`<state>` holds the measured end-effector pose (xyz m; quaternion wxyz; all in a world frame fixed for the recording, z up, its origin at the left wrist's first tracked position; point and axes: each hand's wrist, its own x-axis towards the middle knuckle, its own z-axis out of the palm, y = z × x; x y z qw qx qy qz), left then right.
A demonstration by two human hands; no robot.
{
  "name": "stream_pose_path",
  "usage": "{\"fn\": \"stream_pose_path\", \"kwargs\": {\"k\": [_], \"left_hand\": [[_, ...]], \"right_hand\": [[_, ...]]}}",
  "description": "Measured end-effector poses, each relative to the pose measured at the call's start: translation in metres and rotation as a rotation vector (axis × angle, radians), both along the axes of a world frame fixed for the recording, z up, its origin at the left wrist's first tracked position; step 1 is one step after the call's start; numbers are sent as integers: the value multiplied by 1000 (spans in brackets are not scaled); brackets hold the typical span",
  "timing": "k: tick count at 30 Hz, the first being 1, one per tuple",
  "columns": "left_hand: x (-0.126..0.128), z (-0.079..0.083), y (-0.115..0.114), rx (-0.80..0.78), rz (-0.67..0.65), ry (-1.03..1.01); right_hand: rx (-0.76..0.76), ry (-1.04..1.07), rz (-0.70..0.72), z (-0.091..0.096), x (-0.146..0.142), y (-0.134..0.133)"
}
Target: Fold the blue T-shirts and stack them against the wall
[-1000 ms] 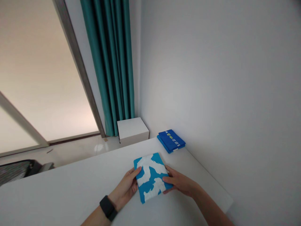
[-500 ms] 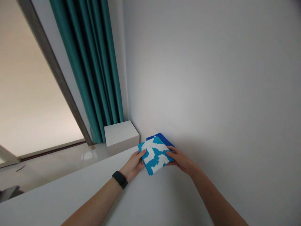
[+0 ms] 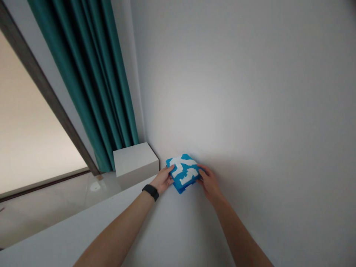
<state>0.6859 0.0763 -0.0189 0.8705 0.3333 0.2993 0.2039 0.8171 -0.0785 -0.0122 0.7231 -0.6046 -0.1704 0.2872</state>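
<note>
Blue-and-white folded cloth (image 3: 183, 171) lies at the far corner of the white desk (image 3: 69, 226), right by the wall (image 3: 250, 92), turned so that one corner points toward the person. A darker blue layer (image 3: 180, 191) shows along its lower edge, directly beneath the patterned top; the frame does not settle whether the two are joined or separate pieces.

Both hands hold the cloth from opposite sides. The left hand (image 3: 164, 179), with a black watch band (image 3: 150, 191) on its wrist, presses its fingers (image 3: 169, 171) together against the cloth's left edge. The right hand (image 3: 209, 182) curves around the right edge, its fingers (image 3: 202, 171) close together and lying over the rim. Neither hand is pinching a small fold; the stack sits squeezed between them, though how hard they press cannot be told.

Beyond the desk's far edge stands a white box (image 3: 135, 159), just left of the cloth and tucked against the wall. A teal curtain (image 3: 83, 74) hangs behind that box, beside a metal door frame (image 3: 41, 89), and glossy floor tile (image 3: 55, 207) runs along the desk's left edge.
</note>
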Motion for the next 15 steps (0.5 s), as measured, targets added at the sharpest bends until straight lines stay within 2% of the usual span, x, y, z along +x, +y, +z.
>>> {"fn": "stream_pose_path", "kwargs": {"k": [4,9,15], "left_hand": [[3,-8,3,3,2,-7],[4,-17,1,1,7,-19],[3,-13,-1,8,36,-46]], "right_hand": [[40,103,-19,-8,-5,0],[8,175,-37,-19,-5,0],[85,261,-54,-21,-7,-2]]}}
